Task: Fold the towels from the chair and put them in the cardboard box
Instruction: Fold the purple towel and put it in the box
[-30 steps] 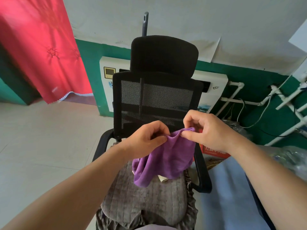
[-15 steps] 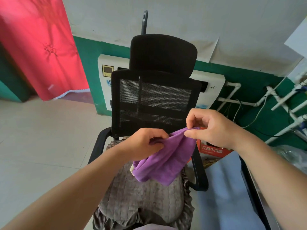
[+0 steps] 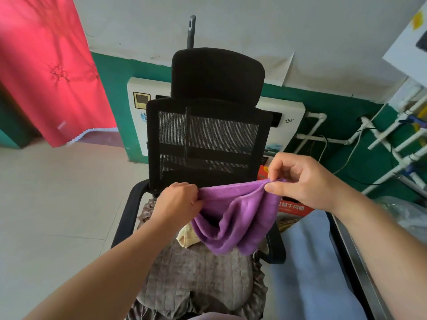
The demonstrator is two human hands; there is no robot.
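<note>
So the purple towel (image 3: 235, 218) is up in the air over the chair (image 3: 208, 135) seat, stretched between both hands along its top edge. Left hand (image 3: 179, 200) has the left corner bunched in a closed fist at about 9 o'clock of the towel, and the right hand (image 3: 305, 181) is pinching the other corner between thumb and fingertips up around 2 o'clock, sitting a bit higher than the left. The rest of the cloth droops down in loose folds toward 6 o'clock, hanging just above the grey quilted seat cushion (image 3: 196, 280). There's a pale yellowish towel (image 3: 187, 236) lying on the seat, peeking out at roughly 8 o'clock of the purple one, but most of it is covered by the hanging cloth so I can't tell how it's laid out. An orange-red cardboard box (image 3: 293, 207) with printed characters shows at 3 o'clock past the armrest; the right hand and towel block a good chunk of it, and I can't see inside. A blue surface (image 3: 307, 262) fills the lower right and is cut off by the frame edge. Compared to half a second ago, the hands have pulled further apart, so the top edge is now drawn out much wider and flatter instead of scrunched up between them, and the yellow towel underneath shows more.
</note>
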